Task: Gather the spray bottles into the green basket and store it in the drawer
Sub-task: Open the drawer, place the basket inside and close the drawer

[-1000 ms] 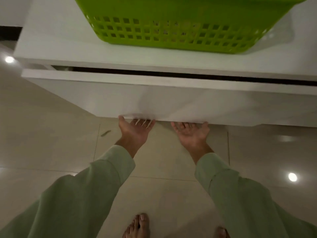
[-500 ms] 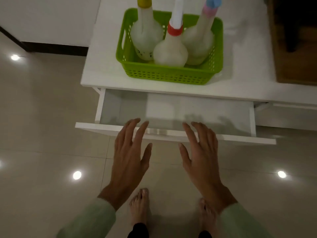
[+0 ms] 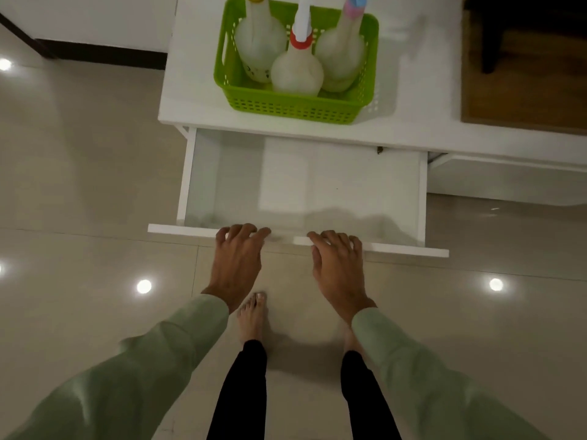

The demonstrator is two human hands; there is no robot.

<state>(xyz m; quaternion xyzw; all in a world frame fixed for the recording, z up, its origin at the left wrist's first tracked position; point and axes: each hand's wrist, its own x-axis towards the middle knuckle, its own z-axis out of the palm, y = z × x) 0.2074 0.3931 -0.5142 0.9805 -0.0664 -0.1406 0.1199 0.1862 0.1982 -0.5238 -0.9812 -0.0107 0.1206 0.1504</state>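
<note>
A person looks down at a white drawer [image 3: 305, 182], pulled well out and empty inside. Both hands rest on its front edge: the left hand [image 3: 238, 255] and the right hand [image 3: 336, 265] each have fingers curled over the top of the front panel, palms down, holding nothing else. Above the drawer, on the white tabletop [image 3: 197, 100], sits the green basket [image 3: 295, 106] with three spray bottles standing upright in it: one with a yellow cap [image 3: 260, 49], one with a red collar [image 3: 297, 71], one with a pink and blue top [image 3: 341, 55]. The basket is well apart from both hands, beyond the open drawer and slightly right of its centre line. The gathering looks done; lifting the basket down into the drawer appears to come next. The bottles look tall, so they may tip when the basket is lifted, or stand too high for the drawer to close. The extended drawer could also sag if leaned on. Bare feet stand on a glossy tiled floor [image 3: 79, 185] below.
</note>
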